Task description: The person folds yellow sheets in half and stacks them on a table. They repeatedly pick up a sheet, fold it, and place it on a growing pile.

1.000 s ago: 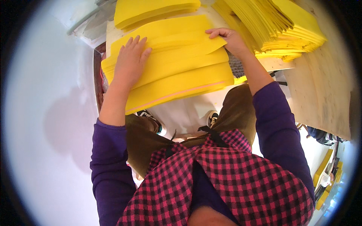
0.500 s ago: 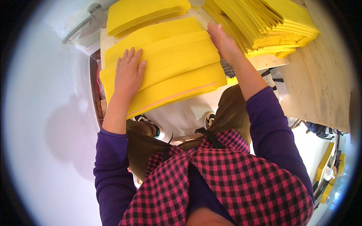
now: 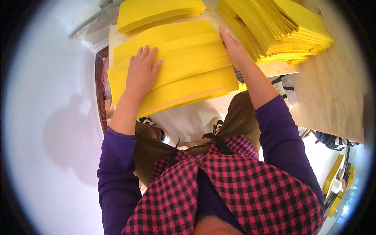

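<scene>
A fanned stack of yellow fabric-like sheets (image 3: 188, 58) lies in front of me, its layers stepped toward my body. Along the nearest layer runs a thin pink line. My left hand (image 3: 144, 70) rests flat on the left part of these sheets, fingers stretched out and thumb apart. At the stack's right edge stands my right hand (image 3: 234, 49), its fingers straight and its palm side against the edge. Part of that palm is turned away from view. Neither hand grips anything.
Behind the stack sits another yellow pile (image 3: 160, 13). To the right, folded yellow pieces (image 3: 270, 31) are heaped on a wooden board (image 3: 329, 86). A white wall (image 3: 58, 117) closes off the left side. My legs and shoes are below the near edge.
My left hand has slid a little to the right over the sheets. My right hand has come in against the stack's right edge. The whole view has shifted slightly.
</scene>
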The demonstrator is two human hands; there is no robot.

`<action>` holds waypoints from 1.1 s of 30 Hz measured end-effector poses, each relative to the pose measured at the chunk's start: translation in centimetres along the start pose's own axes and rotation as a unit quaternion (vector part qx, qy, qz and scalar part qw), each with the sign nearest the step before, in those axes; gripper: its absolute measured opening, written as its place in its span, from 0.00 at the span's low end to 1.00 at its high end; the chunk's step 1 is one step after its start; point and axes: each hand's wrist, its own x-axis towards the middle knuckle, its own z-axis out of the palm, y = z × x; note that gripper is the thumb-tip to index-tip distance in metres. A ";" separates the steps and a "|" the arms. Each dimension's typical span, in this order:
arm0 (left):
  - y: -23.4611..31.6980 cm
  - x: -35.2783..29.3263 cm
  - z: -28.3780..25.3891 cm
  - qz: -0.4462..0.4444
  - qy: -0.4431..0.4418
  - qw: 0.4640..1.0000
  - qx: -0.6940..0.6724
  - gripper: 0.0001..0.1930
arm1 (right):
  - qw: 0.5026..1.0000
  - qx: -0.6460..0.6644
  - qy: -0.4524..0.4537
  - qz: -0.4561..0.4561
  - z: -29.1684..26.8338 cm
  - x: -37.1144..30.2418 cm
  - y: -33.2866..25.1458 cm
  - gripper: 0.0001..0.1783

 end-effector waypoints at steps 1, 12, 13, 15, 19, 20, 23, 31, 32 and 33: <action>0.1 -0.1 0.0 0.001 0.003 1.000 -0.003 0.25 | 1.000 -0.010 -0.005 -0.007 0.2 -0.1 -0.1 0.47; 0.3 -0.5 0.3 0.007 0.010 1.000 0.013 0.24 | 0.891 -0.371 0.001 -0.261 5.1 0.8 -1.0 0.42; 0.3 -0.5 0.4 0.008 0.012 1.000 0.016 0.24 | 0.870 -0.414 -0.013 -0.266 6.9 0.9 -0.6 0.43; 0.4 -0.5 0.5 0.007 -0.002 1.000 0.030 0.24 | 0.837 -0.475 -0.046 -0.268 10.1 0.9 0.2 0.44; 0.3 -0.6 0.8 0.014 -0.013 0.998 0.060 0.25 | 0.810 -0.545 -0.086 -0.200 13.3 0.8 1.6 0.46; 0.3 -0.8 0.9 0.012 -0.018 0.998 0.051 0.24 | 0.803 -0.561 -0.090 -0.178 13.4 0.8 1.9 0.46; 0.3 -1.1 1.2 0.001 -0.036 0.999 0.030 0.24 | 0.760 -0.630 -0.064 -0.145 11.8 0.6 2.7 0.47; 0.2 -1.3 1.8 0.017 -0.006 1.000 0.015 0.25 | 0.749 -0.659 0.023 -0.072 5.9 0.1 3.2 0.48; 0.2 -1.4 1.7 0.016 -0.006 1.000 0.009 0.25 | 0.745 -0.663 0.033 -0.060 5.8 0.0 3.2 0.48; 0.2 -1.3 1.6 0.014 -0.005 1.000 0.004 0.25 | 0.748 -0.660 0.035 -0.067 5.7 0.0 3.3 0.48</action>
